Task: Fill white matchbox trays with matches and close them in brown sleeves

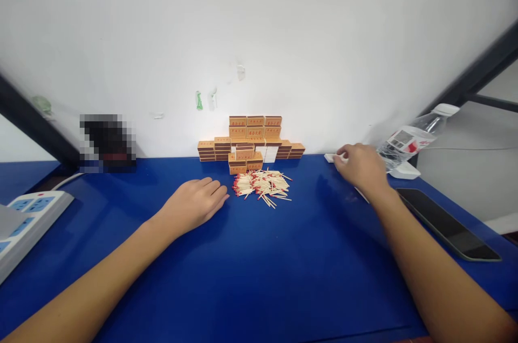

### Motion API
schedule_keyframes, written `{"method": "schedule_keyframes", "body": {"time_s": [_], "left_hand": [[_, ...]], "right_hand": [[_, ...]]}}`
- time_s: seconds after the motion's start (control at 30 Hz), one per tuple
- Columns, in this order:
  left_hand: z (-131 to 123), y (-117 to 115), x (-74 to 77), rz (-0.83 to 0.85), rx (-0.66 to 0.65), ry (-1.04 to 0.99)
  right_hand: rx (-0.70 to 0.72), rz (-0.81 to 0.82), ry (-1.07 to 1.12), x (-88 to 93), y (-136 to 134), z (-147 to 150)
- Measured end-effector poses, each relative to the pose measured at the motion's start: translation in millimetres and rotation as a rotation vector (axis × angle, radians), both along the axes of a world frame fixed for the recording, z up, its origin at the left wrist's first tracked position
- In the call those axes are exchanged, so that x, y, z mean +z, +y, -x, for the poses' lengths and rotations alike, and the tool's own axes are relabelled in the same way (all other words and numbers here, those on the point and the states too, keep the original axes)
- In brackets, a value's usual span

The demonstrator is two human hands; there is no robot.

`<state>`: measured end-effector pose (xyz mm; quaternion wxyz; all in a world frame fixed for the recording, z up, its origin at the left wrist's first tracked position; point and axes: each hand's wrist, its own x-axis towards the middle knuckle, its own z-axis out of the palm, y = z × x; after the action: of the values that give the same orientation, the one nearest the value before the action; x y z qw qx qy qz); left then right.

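Observation:
My left hand (198, 203) rests on the blue table, palm down, fingers loosely bent and nothing visible in them. Just right of it lies a loose heap of red-tipped matches (263, 185). Behind the heap stand orange and brown matchboxes (254, 131), stacked in stepped rows against the wall. Two boxes with another on top (245, 157) stand in front of that stack. Some white pieces (270, 154) show among the boxes. At the table's back right, my right hand (360, 167) has its thumb and fingers bent around a small white piece (329, 158), partly hidden by the hand.
A plastic bottle (413, 141) leans at the back right, with a dark phone (449, 224) lying nearer. A white power strip (40, 219) sits at the left edge. A pixelated dark object (107, 143) stands against the wall (283, 35).

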<state>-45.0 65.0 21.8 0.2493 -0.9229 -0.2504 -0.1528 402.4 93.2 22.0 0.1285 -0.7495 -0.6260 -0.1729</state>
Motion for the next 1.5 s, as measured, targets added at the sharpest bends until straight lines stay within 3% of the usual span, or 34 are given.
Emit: {"method": "schedule_keyframes", "body": {"time_s": [0.13,0.3,0.63,1.03,1.5], "left_hand": [[-1,-2,0.4,-0.053,-0.019,0.019],[-3,-4,0.3,-0.016,-0.014,0.041],[-5,-7,2.4,0.014,-0.005,0.038],[-8,-9,1.2,0.053,-0.04,0.005],[-11,-13,1.4,0.045,-0.069,-0.02]], "right_hand": [[-0.04,0.064,-0.024,11.8,-6,-45],[0.037,0.169,-0.01,8.8,-5,-62],[0.1,0.225,0.017,5.0,-2,-60],[0.205,0.118,0.078,13.4,-4,-36],[0.161,0.079,0.154,31.1,-21,-22]]}}
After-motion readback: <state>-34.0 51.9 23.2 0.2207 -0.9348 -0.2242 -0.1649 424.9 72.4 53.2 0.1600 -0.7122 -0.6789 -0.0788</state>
